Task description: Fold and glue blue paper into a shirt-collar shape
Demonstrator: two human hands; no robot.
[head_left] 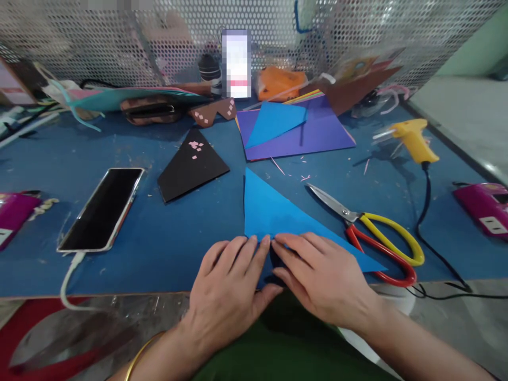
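A sheet of bright blue paper point(273, 206), folded into a triangle, lies near the table's front edge with its long point to the right. My left hand point(230, 278) has its fingers bent over the near edge of the paper, thumb below. Close beside it, my right hand point(325, 275) grips the same edge, its fingertips meeting the left ones. Under the fingers, part of the near edge is hidden. Scissors point(351, 216) with one yellow and one red handle lie to the right, the paper's tip overlapping the red handle.
Folded black paper point(194, 172) with pink scraps lies left of centre. A phone point(105, 209) with a white cable is further left. Purple sheets point(317, 129) bear a smaller blue piece point(273, 121). A yellow glue gun point(415, 138) stands right, its cord trailing down. Behind rises a perforated panel.
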